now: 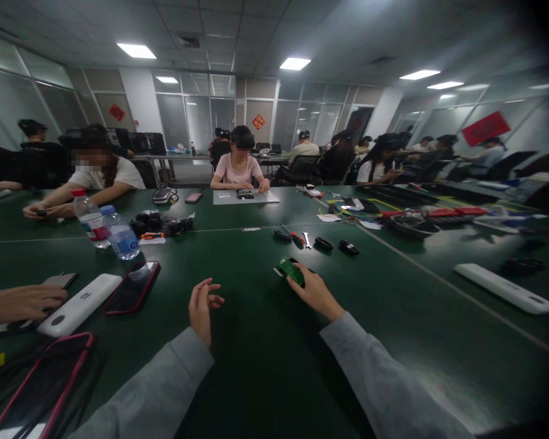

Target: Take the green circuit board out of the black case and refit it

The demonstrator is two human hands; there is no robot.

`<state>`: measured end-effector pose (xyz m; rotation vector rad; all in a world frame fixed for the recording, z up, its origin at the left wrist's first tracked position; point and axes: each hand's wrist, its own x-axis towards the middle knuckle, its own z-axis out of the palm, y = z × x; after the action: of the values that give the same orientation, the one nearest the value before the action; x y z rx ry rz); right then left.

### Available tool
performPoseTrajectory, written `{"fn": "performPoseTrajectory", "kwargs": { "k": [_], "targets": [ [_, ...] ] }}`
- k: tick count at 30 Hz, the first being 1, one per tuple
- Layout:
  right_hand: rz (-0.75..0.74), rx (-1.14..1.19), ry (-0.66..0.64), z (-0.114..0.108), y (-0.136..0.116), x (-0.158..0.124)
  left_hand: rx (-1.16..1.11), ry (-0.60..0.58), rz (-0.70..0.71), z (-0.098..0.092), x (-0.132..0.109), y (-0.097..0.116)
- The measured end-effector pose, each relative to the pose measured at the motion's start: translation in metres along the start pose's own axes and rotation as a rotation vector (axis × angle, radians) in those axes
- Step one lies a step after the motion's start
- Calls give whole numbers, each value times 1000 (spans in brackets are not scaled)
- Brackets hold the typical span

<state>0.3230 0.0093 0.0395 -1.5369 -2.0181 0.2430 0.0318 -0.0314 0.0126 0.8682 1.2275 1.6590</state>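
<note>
My right hand (315, 292) is closed around a green circuit board (289, 270), held just above or on the green table; I cannot tell which. Something dark shows beside the board under my fingers. To the left, my left hand (204, 308) is raised over the table with its fingers apart and slightly curled, holding nothing. Beyond the board lie a screwdriver (296, 238) with a red and black handle, a small silver wrench (307, 240) and several black pieces, among them a black oval part (323, 244) and another black part (349, 247).
At left are a water bottle with a blue cap (121, 235), one with a red cap (91, 221), a red-edged phone (132, 288) and a white device (80, 305). Another person's hand (25, 303) reaches in there. A long white device (505, 288) lies right.
</note>
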Motion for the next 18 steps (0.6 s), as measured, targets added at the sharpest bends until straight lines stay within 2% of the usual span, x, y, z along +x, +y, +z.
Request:
{"fn": "performPoseTrajectory", "kwargs": {
  "k": [5, 11, 14, 18],
  "targets": [
    [246, -213, 72, -43, 100, 1, -4, 7, -21, 1, 0, 0],
    [450, -332, 127, -102, 222, -20, 11, -12, -28, 2, 1, 0],
    [520, -347, 151, -121, 259, -29, 19, -19, -31, 3, 1, -1],
    [528, -319, 146, -132, 274, -34, 21, -10, -12, 2, 2, -3]
  ]
}}
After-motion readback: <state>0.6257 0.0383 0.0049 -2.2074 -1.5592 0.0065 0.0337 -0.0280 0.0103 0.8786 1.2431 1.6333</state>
